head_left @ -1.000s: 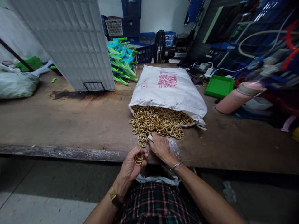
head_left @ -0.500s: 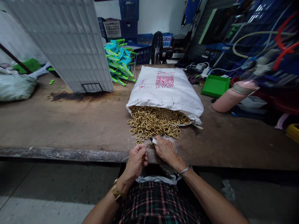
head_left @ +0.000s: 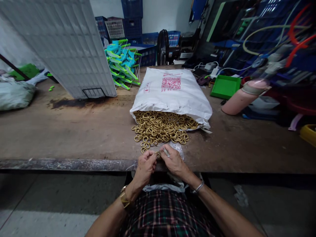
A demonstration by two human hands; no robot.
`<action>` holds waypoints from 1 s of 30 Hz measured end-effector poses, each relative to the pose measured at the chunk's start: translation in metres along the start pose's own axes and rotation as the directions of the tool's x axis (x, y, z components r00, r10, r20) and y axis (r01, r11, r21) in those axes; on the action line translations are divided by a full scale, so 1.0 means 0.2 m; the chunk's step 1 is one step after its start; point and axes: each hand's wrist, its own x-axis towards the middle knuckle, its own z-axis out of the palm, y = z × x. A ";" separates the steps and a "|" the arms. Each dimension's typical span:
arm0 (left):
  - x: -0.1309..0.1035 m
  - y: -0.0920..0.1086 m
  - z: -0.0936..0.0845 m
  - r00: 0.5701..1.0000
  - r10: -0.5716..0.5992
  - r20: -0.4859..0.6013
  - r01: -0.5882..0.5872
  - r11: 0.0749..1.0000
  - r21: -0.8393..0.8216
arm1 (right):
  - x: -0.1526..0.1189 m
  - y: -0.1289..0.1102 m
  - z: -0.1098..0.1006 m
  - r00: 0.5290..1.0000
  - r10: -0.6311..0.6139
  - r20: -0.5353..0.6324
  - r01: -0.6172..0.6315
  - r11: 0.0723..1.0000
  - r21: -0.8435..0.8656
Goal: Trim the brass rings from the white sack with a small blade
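My left hand [head_left: 145,166] is closed in a pinch at the front edge of the table, on a small gold ring [head_left: 157,153] between the two hands. Close beside it, my right hand [head_left: 174,161] is closed too, its fingertips at the same ring. A small pale tool [head_left: 166,152] shows between the right fingers; its exact kind is unclear. Just beyond the hands lies a heap of gold rings [head_left: 158,128], spilling from the mouth of a white sack [head_left: 170,98] with red print.
A tall grey ribbed panel [head_left: 81,56] stands at the left, with turquoise and green plastic parts [head_left: 123,64] behind it. On the right are a green tray [head_left: 225,87] and a pink bottle [head_left: 240,98]. The wooden table [head_left: 61,135] ends just in front of me.
My right hand has moved back from the heap's edge to meet the left hand. The tool's dark tip no longer shows. A ring is now visible between the fingertips. The view has shifted slightly.
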 end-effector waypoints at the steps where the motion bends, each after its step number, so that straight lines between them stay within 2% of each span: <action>1: 0.00 0.00 0.00 0.999 0.037 -0.009 -0.037 0.999 0.031 | 0.00 -0.01 0.00 0.999 0.044 0.013 -0.045 0.995 0.085; 3: -0.01 0.00 0.01 0.993 0.114 -0.010 -0.112 0.989 0.097 | 0.01 -0.02 -0.01 0.992 0.108 0.062 -0.118 0.972 0.203; 6: -0.02 0.01 0.02 0.983 0.182 0.012 -0.182 0.972 0.147 | 0.02 -0.04 -0.02 0.981 0.157 0.112 -0.181 0.952 0.249; 12: -0.01 0.01 0.00 0.998 0.029 0.064 -0.032 0.998 0.053 | 0.02 -0.04 -0.01 0.989 0.139 0.054 -0.148 0.962 0.231; 18: -0.01 0.01 -0.01 0.992 -0.033 0.121 0.025 0.998 0.066 | 0.02 -0.03 -0.01 0.991 0.114 0.068 -0.127 0.959 0.252; 24: -0.02 0.02 -0.03 0.987 -0.046 0.156 0.056 0.997 -0.060 | 0.02 -0.05 -0.02 0.990 0.101 0.094 -0.125 0.948 0.294; 27: -0.02 0.02 -0.03 0.988 -0.047 0.150 0.071 0.985 -0.157 | 0.02 -0.03 -0.01 0.993 0.095 0.072 -0.108 0.970 0.217; 30: -0.03 0.02 -0.03 0.991 -0.024 0.128 0.050 0.977 -0.208 | 0.00 -0.01 0.00 0.997 0.041 0.061 -0.043 0.999 0.021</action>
